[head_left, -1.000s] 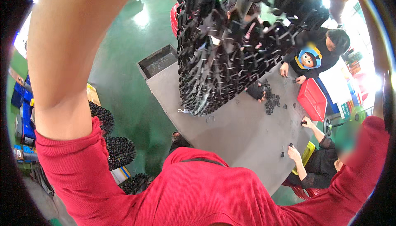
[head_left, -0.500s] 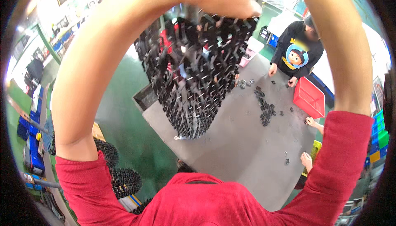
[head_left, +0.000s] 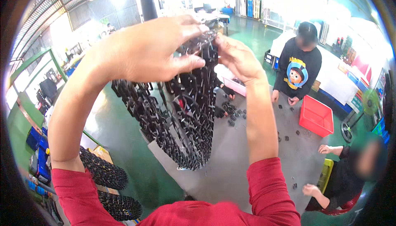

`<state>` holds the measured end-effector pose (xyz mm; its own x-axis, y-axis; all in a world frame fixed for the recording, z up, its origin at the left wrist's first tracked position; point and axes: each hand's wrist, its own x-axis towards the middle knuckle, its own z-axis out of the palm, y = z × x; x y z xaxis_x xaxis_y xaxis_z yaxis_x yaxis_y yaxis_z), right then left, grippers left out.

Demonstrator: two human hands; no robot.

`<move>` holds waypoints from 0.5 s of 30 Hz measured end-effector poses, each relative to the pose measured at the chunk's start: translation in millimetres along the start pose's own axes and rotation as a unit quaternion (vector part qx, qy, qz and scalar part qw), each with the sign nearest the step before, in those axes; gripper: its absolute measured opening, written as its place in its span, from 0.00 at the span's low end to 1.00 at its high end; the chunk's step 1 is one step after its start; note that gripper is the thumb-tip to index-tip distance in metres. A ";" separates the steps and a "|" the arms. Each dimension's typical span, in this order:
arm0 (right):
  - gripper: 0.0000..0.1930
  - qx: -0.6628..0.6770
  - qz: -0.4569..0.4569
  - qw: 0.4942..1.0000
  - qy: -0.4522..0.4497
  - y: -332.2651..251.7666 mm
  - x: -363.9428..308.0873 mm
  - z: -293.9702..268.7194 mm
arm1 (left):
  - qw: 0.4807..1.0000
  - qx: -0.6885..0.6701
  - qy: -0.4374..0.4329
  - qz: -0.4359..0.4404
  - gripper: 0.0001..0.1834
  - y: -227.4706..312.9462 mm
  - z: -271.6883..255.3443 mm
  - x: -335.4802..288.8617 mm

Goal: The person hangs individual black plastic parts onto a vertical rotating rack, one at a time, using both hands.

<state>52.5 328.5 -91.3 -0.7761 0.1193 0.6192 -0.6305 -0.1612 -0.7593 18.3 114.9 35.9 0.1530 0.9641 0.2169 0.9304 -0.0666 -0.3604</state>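
Observation:
A hanging bunch of small black plastic pieces (head_left: 192,141), strung close together like chains, drops in a long loop in front of me. My left hand (head_left: 161,48) grips its top from the left, thumb below and fingers over the upper edge. From the other side my right hand (head_left: 239,59) has its fingers closed at the same upper edge, close to the left fingertips. Some shiny dark pieces show between the two hands. What the strands hang from is hidden by my fingers. Below the loop's bottom lies the grey table.
Loose black pieces (head_left: 233,114) lie on the grey table (head_left: 231,160). A red bin (head_left: 317,116) and a yellow-green basket (head_left: 326,172) sit at its right side. Two people work there. More black bunches (head_left: 103,170) are at lower left, and a fan (head_left: 370,104) stands far right.
My right hand has come in from the upper right to beside my left hand, at the bunch's top. The bunch hangs narrower. My view has tilted up, showing more of the room.

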 end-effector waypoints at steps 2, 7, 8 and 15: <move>0.18 0.101 -0.011 0.991 -0.087 4.0 9.5 -2.2 | 1.000 0.011 0.002 0.001 0.28 0.8 -1.5 2.3; 0.13 0.324 -0.065 0.929 -0.164 47.8 38.0 4.2 | 0.998 0.008 -0.056 -0.021 0.29 0.2 -8.6 5.2; 0.13 0.327 -0.064 0.929 -0.164 51.8 40.9 7.4 | 0.998 0.012 -0.057 -0.024 0.29 0.1 -7.5 5.1; 0.14 0.279 -0.063 0.955 -0.075 35.3 32.3 17.6 | 0.996 0.016 -0.075 -0.044 0.28 2.0 -5.1 8.6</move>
<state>5.3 309.4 -94.5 -0.6577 0.0363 0.7524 -0.5832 -0.6567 -0.4781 23.2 121.8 41.7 0.0181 0.9936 0.1111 0.9267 0.0250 -0.3750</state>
